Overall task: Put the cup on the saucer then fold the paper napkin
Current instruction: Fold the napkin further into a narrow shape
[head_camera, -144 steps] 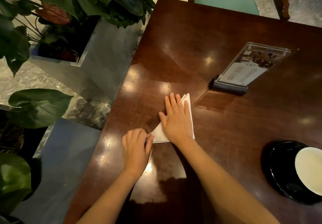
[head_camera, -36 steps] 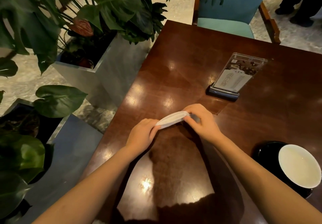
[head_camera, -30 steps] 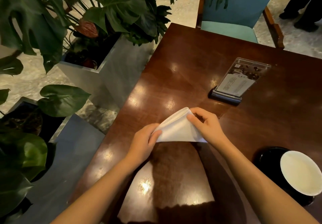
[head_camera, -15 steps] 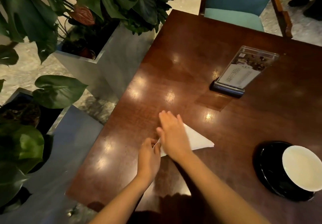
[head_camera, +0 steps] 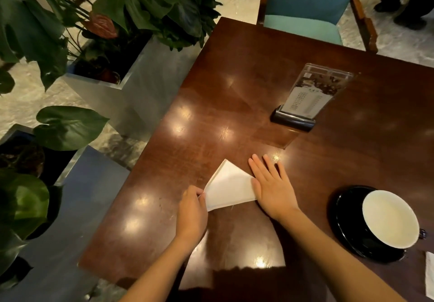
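Note:
A white paper napkin [head_camera: 229,187], folded into a triangle, lies flat on the dark wooden table [head_camera: 234,104]. My left hand [head_camera: 191,212] pinches the napkin's near-left corner with fingertips and thumb. My right hand [head_camera: 272,186] lies flat with straight fingers on the table at the napkin's right corner, its thumb edge touching the paper. At the right, a cup with a white inside [head_camera: 391,218] stands on a black saucer [head_camera: 345,222].
A clear menu stand on a dark base [head_camera: 305,99] stands behind the napkin. A teal chair [head_camera: 303,27] is at the far table edge. Planters with large green leaves [head_camera: 112,19] line the left side. A white paper scrap [head_camera: 429,273] lies at the right edge.
My right hand has slid right off the top of the napkin to its right corner, uncovering the folded triangle. My left hand stays at the near-left corner.

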